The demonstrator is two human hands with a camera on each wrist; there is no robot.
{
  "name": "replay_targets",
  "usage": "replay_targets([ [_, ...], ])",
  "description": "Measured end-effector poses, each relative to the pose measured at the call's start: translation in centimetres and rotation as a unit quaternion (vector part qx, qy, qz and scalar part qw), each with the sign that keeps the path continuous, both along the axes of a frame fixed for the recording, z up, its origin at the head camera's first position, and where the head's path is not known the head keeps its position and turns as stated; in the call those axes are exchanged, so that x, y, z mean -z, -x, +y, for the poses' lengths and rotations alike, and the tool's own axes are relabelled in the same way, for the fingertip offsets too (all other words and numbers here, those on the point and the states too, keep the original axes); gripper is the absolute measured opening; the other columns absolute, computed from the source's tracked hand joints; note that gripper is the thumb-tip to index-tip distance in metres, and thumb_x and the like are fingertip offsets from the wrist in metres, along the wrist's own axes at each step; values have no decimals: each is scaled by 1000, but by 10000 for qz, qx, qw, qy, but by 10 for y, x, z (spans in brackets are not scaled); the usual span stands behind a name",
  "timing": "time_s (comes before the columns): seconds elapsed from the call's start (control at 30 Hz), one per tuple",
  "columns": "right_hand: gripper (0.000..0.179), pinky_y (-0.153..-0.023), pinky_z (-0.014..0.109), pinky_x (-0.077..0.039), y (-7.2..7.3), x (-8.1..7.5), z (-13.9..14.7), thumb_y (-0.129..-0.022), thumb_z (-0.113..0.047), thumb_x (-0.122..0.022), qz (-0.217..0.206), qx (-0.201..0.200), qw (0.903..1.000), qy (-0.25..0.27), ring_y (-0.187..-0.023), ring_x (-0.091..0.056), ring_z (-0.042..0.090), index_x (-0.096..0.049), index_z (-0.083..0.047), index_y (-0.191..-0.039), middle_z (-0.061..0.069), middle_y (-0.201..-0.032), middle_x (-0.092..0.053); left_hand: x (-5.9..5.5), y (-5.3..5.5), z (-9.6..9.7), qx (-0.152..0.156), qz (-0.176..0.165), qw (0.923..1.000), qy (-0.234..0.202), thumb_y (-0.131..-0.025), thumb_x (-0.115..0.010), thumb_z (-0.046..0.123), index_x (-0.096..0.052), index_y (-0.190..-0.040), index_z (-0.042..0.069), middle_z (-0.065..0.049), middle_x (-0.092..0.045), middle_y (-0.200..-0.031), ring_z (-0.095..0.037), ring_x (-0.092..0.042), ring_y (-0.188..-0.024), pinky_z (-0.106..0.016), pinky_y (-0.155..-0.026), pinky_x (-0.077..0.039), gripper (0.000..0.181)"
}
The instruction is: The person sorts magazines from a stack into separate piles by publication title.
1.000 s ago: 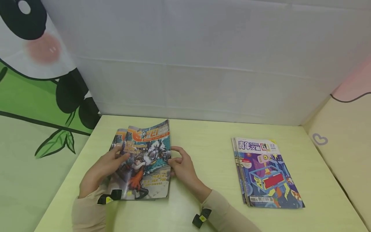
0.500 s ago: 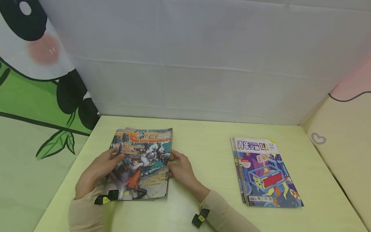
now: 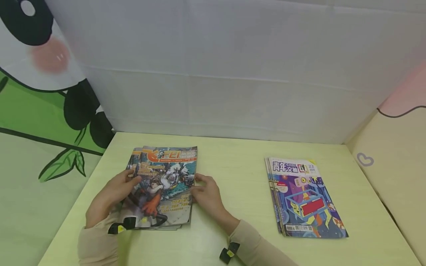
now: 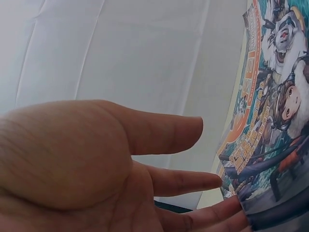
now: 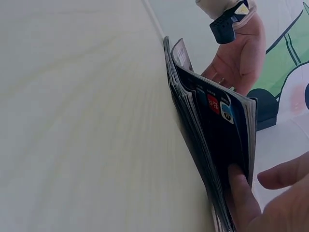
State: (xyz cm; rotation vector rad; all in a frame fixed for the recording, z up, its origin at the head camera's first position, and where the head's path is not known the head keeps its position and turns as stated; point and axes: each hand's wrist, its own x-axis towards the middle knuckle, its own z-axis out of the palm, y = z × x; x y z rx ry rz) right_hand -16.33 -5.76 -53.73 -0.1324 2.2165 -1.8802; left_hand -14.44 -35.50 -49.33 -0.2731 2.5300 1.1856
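A comic-style magazine with an orange title lies over several others, whose edges show at its left. My right hand holds its right edge. In the right wrist view a finger reaches under the raised dark back cover, and the thumb is on the cover side. My left hand is at the stack's left edge. Its thumb and fingers are nearly straight in the left wrist view, and the lower fingertips touch the magazine's edge.
Several purple magazines lie in a slightly fanned stack on the right of the pale yellow table. A white sheet-covered wall rises behind the table. Painted panels stand at the left and right.
The top magazine has come down from a tilted, bent-corner pose to lie flatter on the stack, a little farther left. My left hand has shifted slightly left; the right hand has lowered slightly.
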Motion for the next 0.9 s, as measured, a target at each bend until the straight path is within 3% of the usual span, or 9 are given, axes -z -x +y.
replay_targets([
  [0.23, 58, -84, 28, -67, -6, -3, -1, -99, 6, -75, 84, -380, 9991, 177, -121, -75, 40, -56, 11, -154, 22, -138, -57, 1, 0, -4, -108, -94, 9999, -74, -121, -41, 31, -9, -164, -25, -53, -27, -162, -68, -34, -149, -77, -121, -36, 77],
  [0.37, 57, -92, 34, -66, -6, -3, 0, -101, 2, -75, 186, -499, 9986, 53, -124, -72, 40, -56, 11, -154, 22, -140, -59, 2, 0, -6, -84, -80, 9999, -114, -121, -40, 31, -10, -163, -25, -53, -22, -164, -69, -29, -152, -77, -123, -33, 76],
  [0.53, 54, -97, 41, -64, -4, 0, 1, -103, -4, -75, 428, -643, 9966, -293, -126, -67, 40, -58, 10, -153, 22, -139, -64, 4, 0, -8, -171, -154, 9997, -77, -121, -40, 34, -11, -164, -23, -52, -22, -164, -69, -30, -151, -78, -122, -34, 77],
  [0.77, 54, -93, 29, -59, -1, 4, -1, -105, -6, -74, 510, -786, 9944, -486, -126, -66, 36, -58, 8, -154, 21, -141, -67, 5, 0, -11, -275, -220, 9993, -111, -121, -39, 37, -11, -164, -22, -53, -23, -163, -70, -33, -149, -79, -120, -36, 78],
  [0.9, 55, -92, 28, -59, -1, 4, 0, -104, -6, -75, 468, -769, 9947, -488, -126, -67, 35, -58, 8, -155, 21, -143, -68, 5, 1, -11, -257, -232, 9994, -70, -121, -39, 37, -10, -165, -22, -53, -23, -163, -70, -33, -150, -79, -120, -37, 79],
])
